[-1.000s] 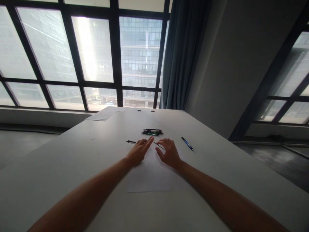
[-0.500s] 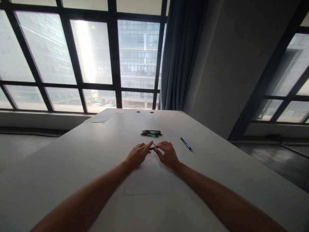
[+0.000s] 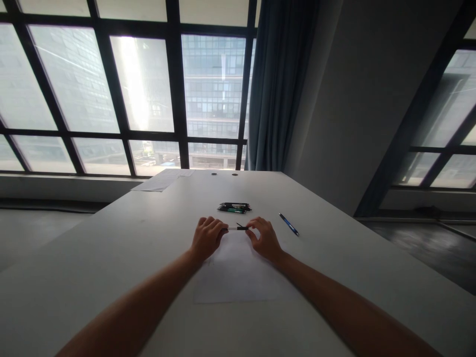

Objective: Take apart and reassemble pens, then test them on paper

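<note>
Both hands grip one pen point(image 3: 238, 228) just above the sheet of paper point(image 3: 232, 275): left hand point(image 3: 206, 238) curled on one end, right hand point(image 3: 263, 238) pinching the other. It looks like the assembly step; joining the parts would need a straight, aligned push.

Big white table point(image 3: 111, 258), pretty plain. A sheet of paper point(image 3: 238, 277) lies flat right under and behind the fingers point(image 3: 211, 225). A bunch of pens point(image 3: 234, 207) sits just past the fingertips, a blue pen point(image 3: 289, 224) off to their right, more papers point(image 3: 159, 180) far beyond, left.
</note>
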### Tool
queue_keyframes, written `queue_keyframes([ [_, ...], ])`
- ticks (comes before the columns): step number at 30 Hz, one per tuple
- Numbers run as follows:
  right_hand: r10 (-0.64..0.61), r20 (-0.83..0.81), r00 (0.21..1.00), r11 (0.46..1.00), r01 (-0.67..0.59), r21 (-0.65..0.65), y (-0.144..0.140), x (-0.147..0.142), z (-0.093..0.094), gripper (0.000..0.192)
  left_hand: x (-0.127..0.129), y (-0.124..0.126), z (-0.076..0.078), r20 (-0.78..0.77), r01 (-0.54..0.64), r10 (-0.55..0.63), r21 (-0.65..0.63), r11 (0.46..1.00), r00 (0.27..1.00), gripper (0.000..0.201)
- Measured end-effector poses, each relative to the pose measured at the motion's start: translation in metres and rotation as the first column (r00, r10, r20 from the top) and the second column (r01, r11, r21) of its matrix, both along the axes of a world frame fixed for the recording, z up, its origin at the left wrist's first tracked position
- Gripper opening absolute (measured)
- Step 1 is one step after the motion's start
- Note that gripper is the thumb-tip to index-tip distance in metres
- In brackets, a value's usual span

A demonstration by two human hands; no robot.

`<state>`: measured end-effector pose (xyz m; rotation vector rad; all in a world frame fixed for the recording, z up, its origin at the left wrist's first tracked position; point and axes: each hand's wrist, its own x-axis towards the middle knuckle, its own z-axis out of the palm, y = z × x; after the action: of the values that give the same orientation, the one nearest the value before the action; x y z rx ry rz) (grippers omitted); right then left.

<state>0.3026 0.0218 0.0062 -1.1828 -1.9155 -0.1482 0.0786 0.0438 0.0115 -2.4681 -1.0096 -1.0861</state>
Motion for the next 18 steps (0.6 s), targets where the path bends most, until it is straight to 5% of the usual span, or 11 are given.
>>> queue_keyframes([
  [8,-0.066,-0.062,0.996,0.998,0.065,-0.014,0.0018,-0.0019,-0.001,0.015,0.0023,-0.0003,0.001,-0.003,-0.123,0.123,-0.057,0.991,0.992,0.024],
  [13,-0.152,-0.075,0.986,0.988,0.151,-0.009,0.0039,0.0006,-0.0033,0.017,-0.0008,0.0037,0.002,0.003,-0.356,0.365,-0.217,0.909,0.931,0.026],
  [18,-0.181,-0.023,0.983,0.983,0.18,-0.036,0.0045,0.0026,-0.0033,0.014,-0.0051,0.0076,0.0016,-0.063,-0.453,0.458,-0.312,0.835,0.887,0.027],
])
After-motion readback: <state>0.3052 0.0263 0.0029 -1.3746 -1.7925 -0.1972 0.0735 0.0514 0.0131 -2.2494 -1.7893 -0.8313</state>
